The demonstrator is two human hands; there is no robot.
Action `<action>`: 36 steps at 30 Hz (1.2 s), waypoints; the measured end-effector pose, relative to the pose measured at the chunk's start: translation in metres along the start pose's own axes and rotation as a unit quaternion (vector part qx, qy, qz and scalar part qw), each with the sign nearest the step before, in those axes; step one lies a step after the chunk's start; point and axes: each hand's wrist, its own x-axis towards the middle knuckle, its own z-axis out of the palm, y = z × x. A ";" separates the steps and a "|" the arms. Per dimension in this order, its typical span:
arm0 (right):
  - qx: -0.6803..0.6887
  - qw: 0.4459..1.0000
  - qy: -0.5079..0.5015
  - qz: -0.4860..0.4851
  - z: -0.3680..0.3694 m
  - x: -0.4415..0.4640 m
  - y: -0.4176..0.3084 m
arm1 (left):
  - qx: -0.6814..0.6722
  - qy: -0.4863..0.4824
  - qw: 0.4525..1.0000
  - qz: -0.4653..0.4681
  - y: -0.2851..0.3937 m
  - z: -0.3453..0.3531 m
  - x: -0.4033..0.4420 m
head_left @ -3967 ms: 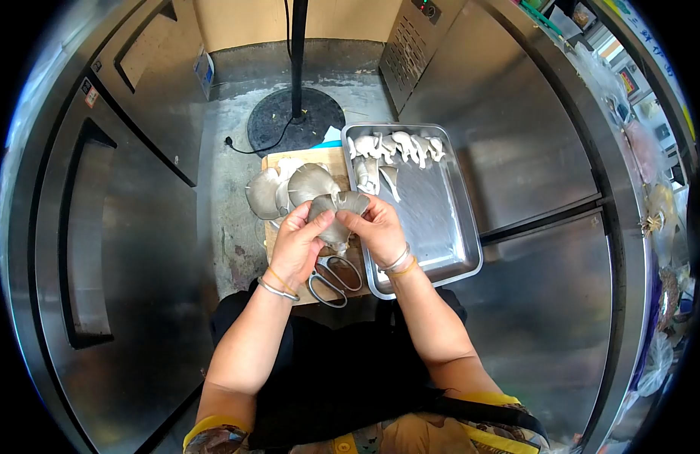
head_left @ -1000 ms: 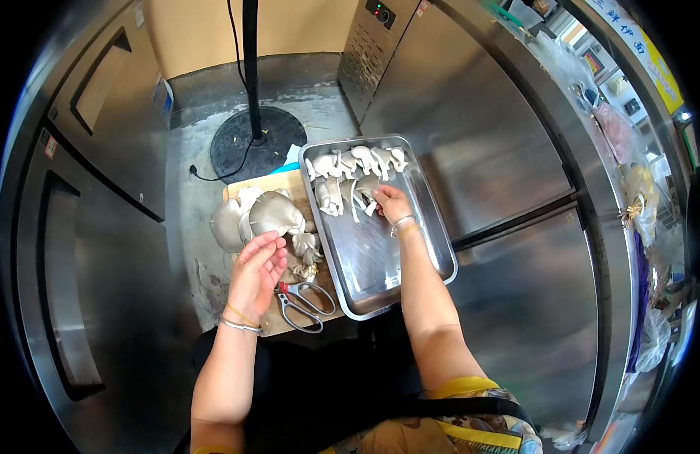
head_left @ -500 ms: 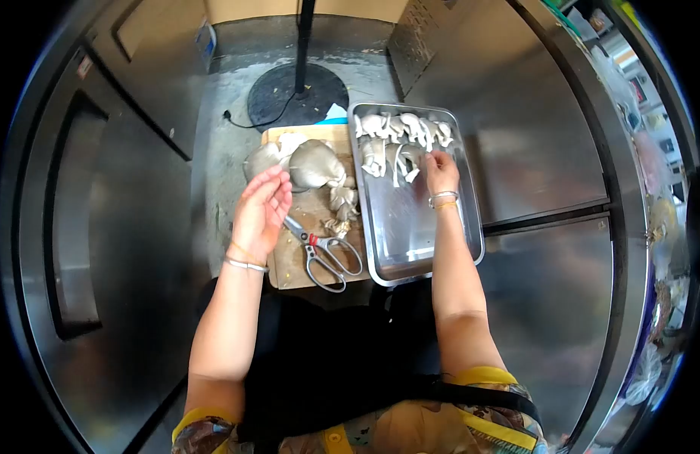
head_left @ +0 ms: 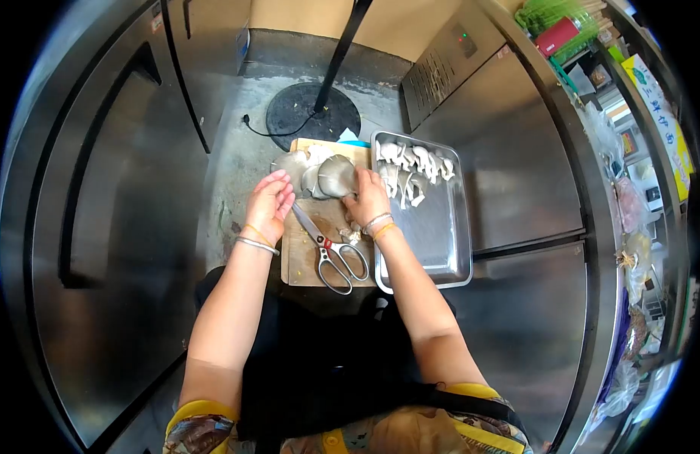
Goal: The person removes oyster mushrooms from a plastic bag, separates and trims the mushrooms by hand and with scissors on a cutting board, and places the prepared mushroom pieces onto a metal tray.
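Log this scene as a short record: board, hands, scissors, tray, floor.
Wooden board: bears large grey mushrooms and scissors
Left hand: near the board's left edge, fingers loosely curled, nothing visibly held
Right hand: at the mushrooms' right side; grip unclear
Scissors: handles toward the person
Metal tray: right of the board, mushroom pieces toward its far end
Floor: round black stand base beyond the board

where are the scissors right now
In the head view, the scissors lie on the wooden board, left of the metal tray, handles toward the person and blade tips near the left hand.
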 end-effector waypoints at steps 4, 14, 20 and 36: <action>-0.037 0.997 -0.065 0.029 0.003 0.018 -0.006 | 0.007 -0.034 0.999 -0.021 -0.007 0.002 0.007; -0.075 0.989 -0.116 -0.043 0.004 0.020 -0.006 | 0.132 -0.109 0.985 0.010 -0.031 0.028 0.017; 0.028 0.990 -0.113 -0.084 -0.007 0.033 0.009 | 0.124 -0.090 0.988 0.015 -0.038 0.028 0.025; 0.086 0.980 -0.055 -0.172 -0.081 -0.008 -0.056 | -0.018 -0.251 0.964 -0.086 -0.013 0.037 0.004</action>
